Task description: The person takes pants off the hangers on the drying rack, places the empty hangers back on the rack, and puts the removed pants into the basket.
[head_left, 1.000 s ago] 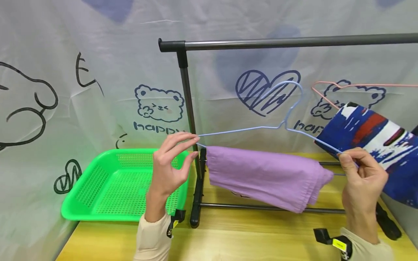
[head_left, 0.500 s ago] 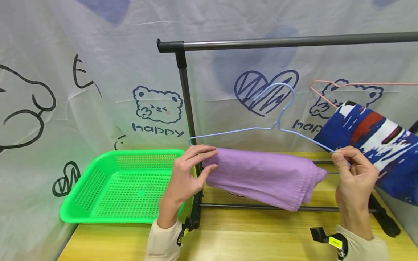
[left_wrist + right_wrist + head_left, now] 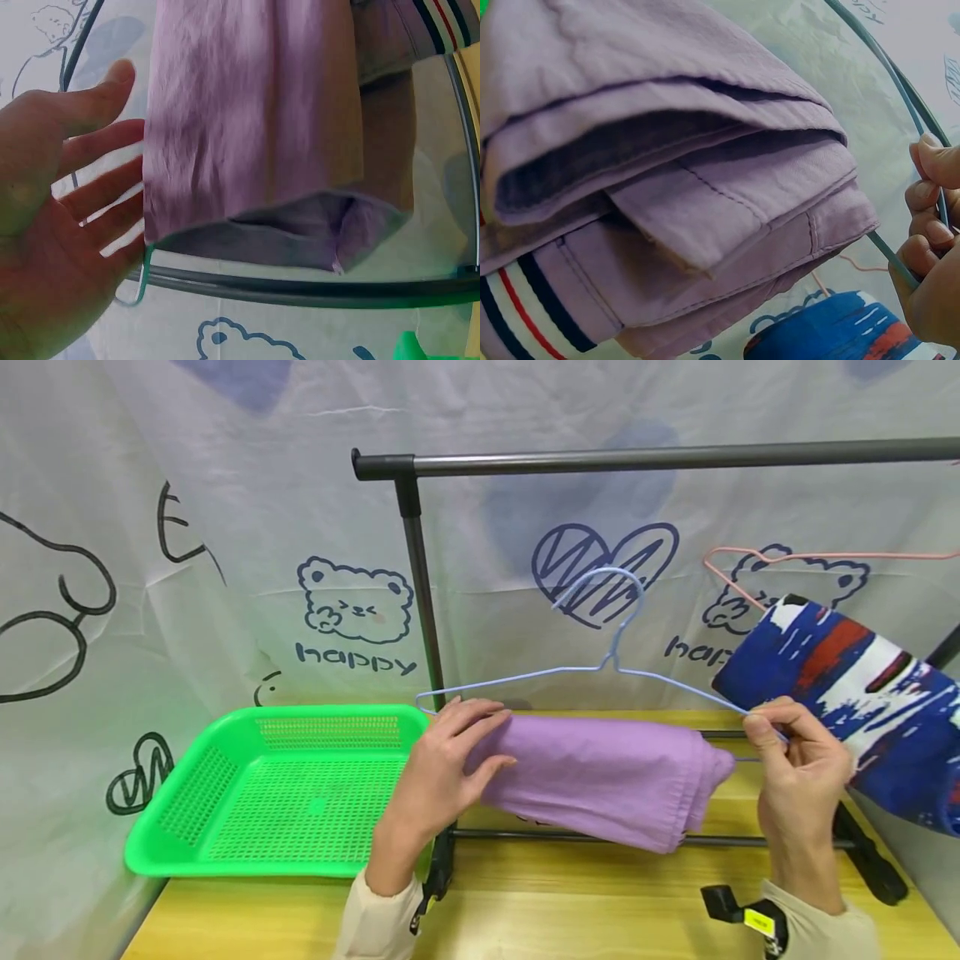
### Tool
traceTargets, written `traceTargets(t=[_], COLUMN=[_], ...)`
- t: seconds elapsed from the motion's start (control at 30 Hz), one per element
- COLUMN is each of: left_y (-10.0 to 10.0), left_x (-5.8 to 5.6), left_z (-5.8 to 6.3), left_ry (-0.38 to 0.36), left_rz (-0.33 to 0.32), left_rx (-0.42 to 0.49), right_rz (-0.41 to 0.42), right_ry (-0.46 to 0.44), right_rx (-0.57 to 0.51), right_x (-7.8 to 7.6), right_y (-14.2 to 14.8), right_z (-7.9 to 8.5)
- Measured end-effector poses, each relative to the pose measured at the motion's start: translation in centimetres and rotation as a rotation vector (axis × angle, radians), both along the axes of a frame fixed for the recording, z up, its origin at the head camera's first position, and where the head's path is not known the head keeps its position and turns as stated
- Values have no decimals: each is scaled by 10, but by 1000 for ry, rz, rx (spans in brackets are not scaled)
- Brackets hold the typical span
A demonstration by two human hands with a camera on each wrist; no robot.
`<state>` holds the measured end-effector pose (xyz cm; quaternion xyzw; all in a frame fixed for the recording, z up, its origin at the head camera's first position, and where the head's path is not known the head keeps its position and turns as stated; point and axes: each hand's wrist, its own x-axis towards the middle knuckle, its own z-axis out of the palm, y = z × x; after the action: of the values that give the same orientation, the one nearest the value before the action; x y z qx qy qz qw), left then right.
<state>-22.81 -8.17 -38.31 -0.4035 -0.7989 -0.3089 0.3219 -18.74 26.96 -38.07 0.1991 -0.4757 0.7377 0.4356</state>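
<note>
Basket (image 3: 255, 867), left of the left hand (image 3: 442, 768), perhaps parked for easy reach | left hand: fingers relaxed, touching cloth's end, seemingly straightening it | purple cloth (image 3: 592, 781): folded over the bar of hanger (image 3: 581, 668), between hands | right hand (image 3: 802, 768): pinches hanger's right side, probably for steadiness | blue cloth (image 3: 877, 718): behind right grip

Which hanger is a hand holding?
The blue hanger, the one carrying the purple cloth: the right hand pinches it. The pink hanger has no hand on it.
</note>
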Motion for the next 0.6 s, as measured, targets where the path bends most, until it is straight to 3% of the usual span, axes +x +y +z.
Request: traceTargets(t=[0.4, 0.6], left_y=[9, 13], left_x=[1, 4], left_z=[-8, -9], left_ry=[-13, -39], left_rz=[98, 144], left_rx=[-171, -192], right_rz=[26, 14], right_ry=[-6, 12], right_rx=[91, 87], right_x=[8, 10], right_y=[-5, -6], right_z=[7, 9])
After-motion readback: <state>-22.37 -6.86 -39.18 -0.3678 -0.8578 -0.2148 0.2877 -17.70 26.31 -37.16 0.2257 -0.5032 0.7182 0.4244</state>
